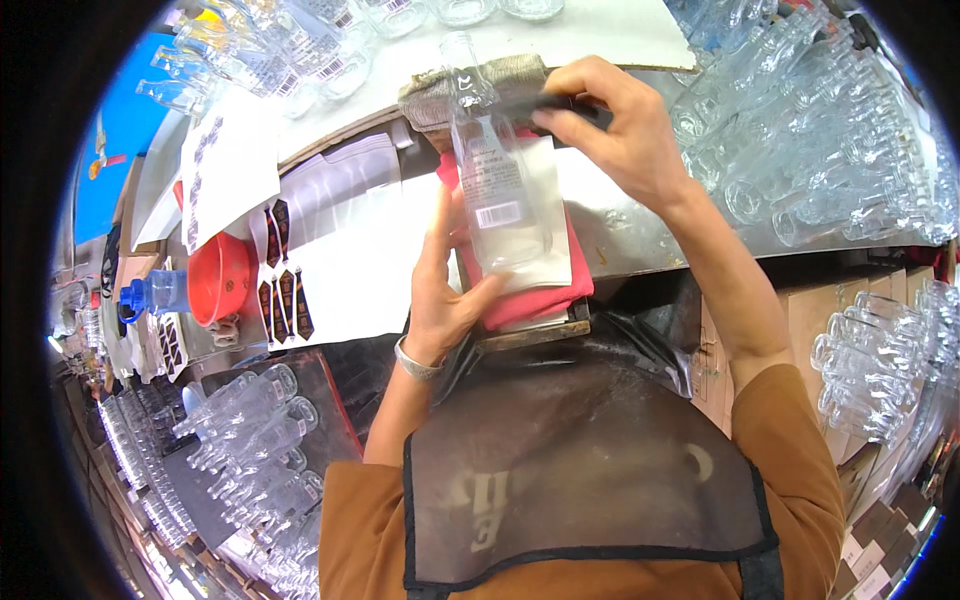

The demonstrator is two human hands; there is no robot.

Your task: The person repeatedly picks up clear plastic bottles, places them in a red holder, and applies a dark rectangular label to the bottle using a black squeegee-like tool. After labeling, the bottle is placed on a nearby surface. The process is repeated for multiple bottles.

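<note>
A clear glass bottle (497,175) with a printed label and barcode lies on its side, its neck pointing away from me. Beneath it are a white pad (557,215) and a pink-red cloth (580,283), and a folded grey-brown cloth (518,76) is at its neck end. My left hand (437,305) grips the bottle near its base, thumb across the lower end and fingers along the left side. Between the thumb and fingers of my right hand (632,130) is a dark, flat blurred tool (540,104), level with the bottle's shoulder. Whether it touches the glass I cannot tell.
Dark tie-shaped decals lie on a white sheet (355,290) at left, beside a red bowl (220,278) and a blue-capped bottle (160,293). Clear bottles crowd the right side (800,150), the far edge and the lower left (255,430). Cardboard boxes (790,320) stand below right.
</note>
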